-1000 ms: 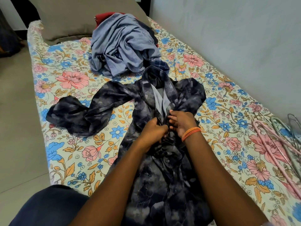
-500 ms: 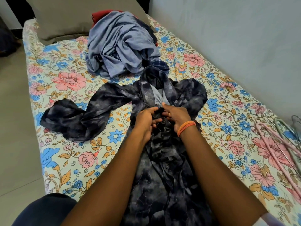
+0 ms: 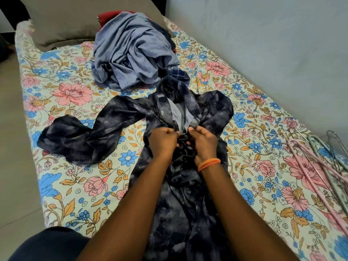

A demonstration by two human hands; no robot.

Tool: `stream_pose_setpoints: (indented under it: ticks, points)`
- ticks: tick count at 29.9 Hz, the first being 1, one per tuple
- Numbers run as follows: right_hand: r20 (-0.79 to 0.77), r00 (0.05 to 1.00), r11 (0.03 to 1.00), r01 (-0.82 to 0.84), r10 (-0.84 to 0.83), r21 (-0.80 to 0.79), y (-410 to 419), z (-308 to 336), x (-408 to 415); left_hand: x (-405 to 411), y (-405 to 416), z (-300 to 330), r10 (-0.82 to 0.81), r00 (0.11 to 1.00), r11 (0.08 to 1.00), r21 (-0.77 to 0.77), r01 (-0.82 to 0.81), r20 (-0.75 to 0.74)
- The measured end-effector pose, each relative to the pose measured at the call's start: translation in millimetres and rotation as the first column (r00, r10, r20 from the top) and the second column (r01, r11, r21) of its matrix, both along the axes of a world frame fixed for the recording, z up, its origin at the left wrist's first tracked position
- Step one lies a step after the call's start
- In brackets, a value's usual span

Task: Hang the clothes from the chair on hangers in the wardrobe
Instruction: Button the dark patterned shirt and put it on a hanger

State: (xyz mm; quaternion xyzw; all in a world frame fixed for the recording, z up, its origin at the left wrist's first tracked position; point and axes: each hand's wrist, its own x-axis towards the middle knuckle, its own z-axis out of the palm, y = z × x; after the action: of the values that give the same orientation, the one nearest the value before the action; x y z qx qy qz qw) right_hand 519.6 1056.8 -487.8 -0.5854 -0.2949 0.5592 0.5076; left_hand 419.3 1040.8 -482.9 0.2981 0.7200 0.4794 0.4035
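Floral bedsheet [image 3: 79, 140] covers the bed, which runs away from me along a pale wall [image 3: 263, 44] on the right; grey floor [image 3: 13, 147] on the left. Dark mottled shirt [image 3: 188, 194] lies spread lengthwise on the sheet, collar toward the far end, one sleeve trailing out to the left, the other bunched at the right shoulder. A lighter grey inner lining shows at the open neck.

I note both hands meeting at the shirt's front, just below the collar opening. Left hand [image 3: 162, 141]: fingers curled, pinching the left edge of the placket. Right hand [image 3: 204, 143]: fingers curled, pinching the opposite edge; an orange band [image 3: 209, 164] sits on that wrist. Fabric is gathered in folds between and below the two hands. I cannot tell whether a button is under the fingertips.

Beyond the collar, a heap of blue-grey clothes [image 3: 131, 51] sits on the sheet, touching or nearly touching the shirt's collar; a red garment [image 3: 109, 16] shows behind it. Grey pillow [image 3: 62, 21] at the head of the bed. Hangers [image 3: 320, 166], pink and metal, lie on the sheet at far right, well apart from the shirt.
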Motion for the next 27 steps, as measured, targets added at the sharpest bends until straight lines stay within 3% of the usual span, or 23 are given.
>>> stream_pose_setpoints:
  ticks: [2, 3, 4, 8, 12, 16, 23, 25, 27]
  points:
    - [0.030, 0.997, 0.996, 0.065, -0.067, 0.067, -7, 1, 2, 2, -13, 11, 0.009, 0.966, 0.990, 0.138, 0.028, -0.258]
    - [0.056, 0.993, 0.990, 0.102, -0.107, 0.098, -11, 1, 1, 5, -17, 15, 0.010, 0.954, 0.983, 0.179, 0.046, -0.299]
    - [0.076, 0.988, 0.984, 0.127, -0.138, 0.124, -15, 0, 0, 8, -20, 18, -0.011, 0.966, 0.979, 0.193, 0.063, -0.259]
    - [0.123, 0.975, 0.973, 0.162, -0.184, 0.167, -33, 0, -4, 14, -32, 18, -0.130, 0.983, 0.980, 0.166, 0.108, 0.129]
    - [-0.053, 0.984, 0.981, 0.172, -0.168, 0.092, -41, -4, 2, 6, -41, 13, -0.186, 0.860, 0.980, 0.148, 0.130, 0.476]
    - [-0.020, 0.994, 0.988, 0.105, -0.104, 0.114, -47, -2, 0, 0, -42, 9, -0.202, 0.786, 0.979, 0.151, 0.139, 0.585]
    - [0.127, 0.989, 0.983, 0.058, -0.081, 0.175, -53, 0, -1, -2, -41, 6, -0.163, 0.828, 0.985, 0.140, 0.103, 0.537]
    - [0.126, 0.985, 0.979, 0.093, -0.117, 0.179, -53, 2, 0, -3, -43, 4, -0.164, 0.924, 0.983, 0.136, 0.124, 0.345]
    - [0.264, 0.949, 0.957, 0.096, -0.170, 0.274, -54, 1, 2, -1, -47, 3, -0.147, 0.987, 0.980, 0.143, 0.136, 0.070]
